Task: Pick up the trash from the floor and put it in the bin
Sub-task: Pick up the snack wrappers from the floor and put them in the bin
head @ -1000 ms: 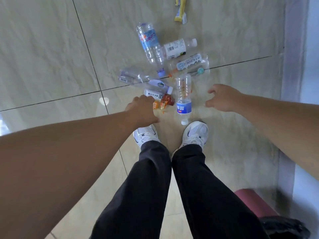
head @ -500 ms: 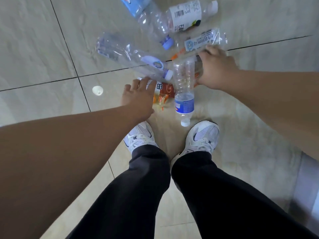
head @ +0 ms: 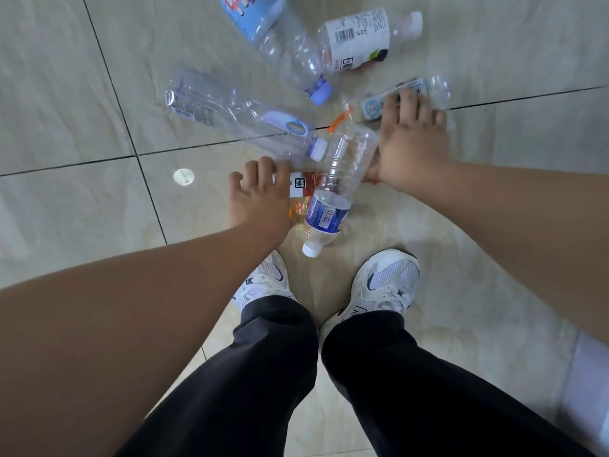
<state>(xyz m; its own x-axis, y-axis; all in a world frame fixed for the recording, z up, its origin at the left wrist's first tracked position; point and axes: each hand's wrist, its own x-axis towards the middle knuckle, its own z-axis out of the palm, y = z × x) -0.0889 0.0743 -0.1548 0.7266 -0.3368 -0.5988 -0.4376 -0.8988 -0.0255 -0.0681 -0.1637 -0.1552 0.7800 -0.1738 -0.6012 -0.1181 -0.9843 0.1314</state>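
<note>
Both hands reached lower into the bottles since a second ago, right hand now clasping clear bottle, left hand fingers spread on orange-labelled bottle, tiled floor beneath.

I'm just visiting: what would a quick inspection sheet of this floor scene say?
Surface: pale tiled floor, dark grout lines.
Job's things: about six plastic bottles lying flat, among them a blue-label bottle and a white-label bottle; an orange wrapper. No bin in view.
Clutter: small white disc.
Grippers: left hand on the wrapper; right hand on the bottles; grasps unclear.
Cables: nothing seen.
Surroundings: white shoes, dark trousers.
</note>
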